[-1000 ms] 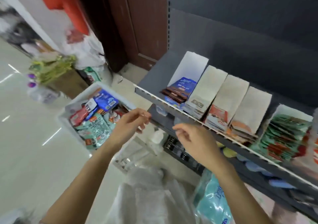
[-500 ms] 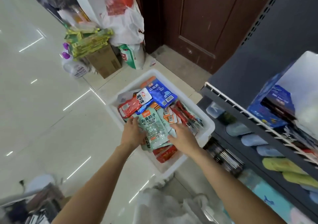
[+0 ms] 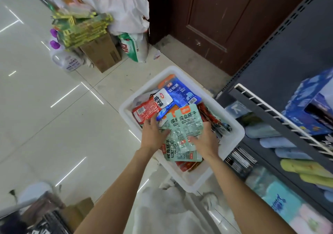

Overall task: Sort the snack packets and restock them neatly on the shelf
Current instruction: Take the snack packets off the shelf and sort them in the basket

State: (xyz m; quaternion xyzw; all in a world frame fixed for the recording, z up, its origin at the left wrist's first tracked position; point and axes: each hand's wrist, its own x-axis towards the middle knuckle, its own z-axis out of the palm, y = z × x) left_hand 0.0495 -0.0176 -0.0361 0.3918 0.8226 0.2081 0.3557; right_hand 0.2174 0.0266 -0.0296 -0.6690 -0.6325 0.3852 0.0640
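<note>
Glossy pale-green foil snack packets catch the light in a smooth white plastic rectangular tub. Behind them in the tub lie a shiny blue film packet and a glossy red-and-white packet. Polished cream floor tiles left of the tub mirror ceiling strips. Beyond the tub stand a matt brown cardboard box and a scuffed dark-brown wooden door. Right of the tub, a matt dark-grey metal shelf carries a white wire rail.
</note>
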